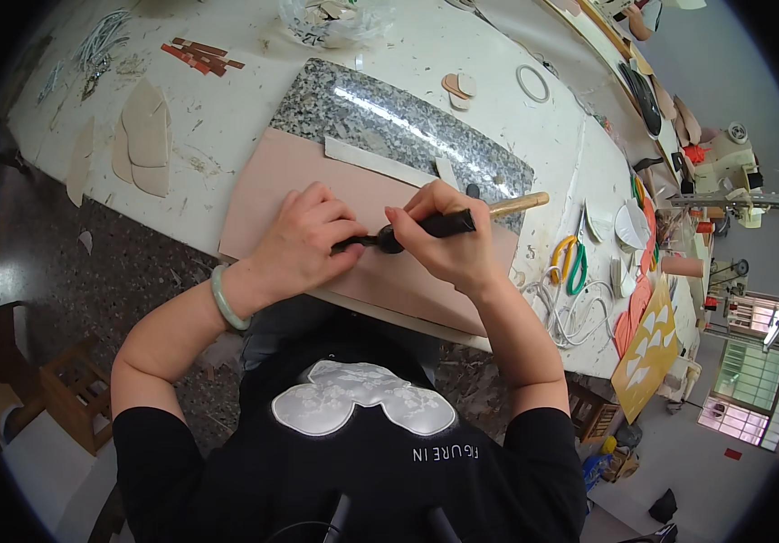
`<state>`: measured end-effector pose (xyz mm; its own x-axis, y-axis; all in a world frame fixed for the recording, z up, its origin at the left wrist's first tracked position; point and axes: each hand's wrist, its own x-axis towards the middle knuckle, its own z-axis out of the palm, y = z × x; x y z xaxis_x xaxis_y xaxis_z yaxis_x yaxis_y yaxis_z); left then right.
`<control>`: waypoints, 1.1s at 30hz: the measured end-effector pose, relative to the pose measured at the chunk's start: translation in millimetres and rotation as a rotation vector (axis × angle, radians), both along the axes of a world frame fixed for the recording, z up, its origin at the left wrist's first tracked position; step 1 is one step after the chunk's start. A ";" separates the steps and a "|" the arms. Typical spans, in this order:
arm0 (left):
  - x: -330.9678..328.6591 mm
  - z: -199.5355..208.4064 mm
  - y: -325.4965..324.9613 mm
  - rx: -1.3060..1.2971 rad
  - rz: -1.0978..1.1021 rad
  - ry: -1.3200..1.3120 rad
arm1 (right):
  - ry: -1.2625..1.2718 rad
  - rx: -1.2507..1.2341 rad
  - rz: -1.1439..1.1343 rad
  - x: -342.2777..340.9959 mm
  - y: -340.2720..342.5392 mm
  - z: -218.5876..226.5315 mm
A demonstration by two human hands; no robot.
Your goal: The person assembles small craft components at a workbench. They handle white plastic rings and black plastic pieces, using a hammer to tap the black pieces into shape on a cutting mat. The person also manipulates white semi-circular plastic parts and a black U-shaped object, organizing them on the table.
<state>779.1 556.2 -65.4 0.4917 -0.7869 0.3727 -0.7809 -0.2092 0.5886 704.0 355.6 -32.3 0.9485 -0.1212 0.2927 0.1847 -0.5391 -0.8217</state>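
My right hand (451,249) is closed around a black-handled tool (449,223), which has a rounded collar and points left. At its tip, the bent fingers of my left hand (294,237) pinch a small dark piece (351,243); its kind cannot be made out. Both hands rest over a pale pink sheet (267,185) that covers the near part of a grey speckled stone slab (317,101). Beyond them, a whitish strip (376,166) lies along the sheet's far edge. Past my right hand juts a light wooden handle (520,204), partly hidden by that hand.
Pale cut pieces (147,140) and reddish-brown strips (201,56) lie on the white table (227,118) at left. A plastic bag (335,23) is at the back. To the right are yellow-handled scissors (562,257), green-handled scissors (578,271) and a tangled white cord (579,317).
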 end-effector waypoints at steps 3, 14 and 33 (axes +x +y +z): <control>1.9 -1.2 5.0 0.019 -0.006 -0.032 | -0.025 -0.072 0.022 0.8 1.1 6.0; 7.5 -3.6 13.2 -0.010 0.002 0.112 | 0.042 0.008 0.000 5.4 9.8 -3.7; 12.6 0.7 23.0 0.027 -0.025 -0.082 | 0.011 -0.155 0.160 18.2 28.4 14.4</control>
<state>791.6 579.2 -64.8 0.4405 -0.8090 0.3892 -0.8316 -0.2042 0.5165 722.2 384.0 -17.9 0.9552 0.0765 0.2859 0.2695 -0.6240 -0.7335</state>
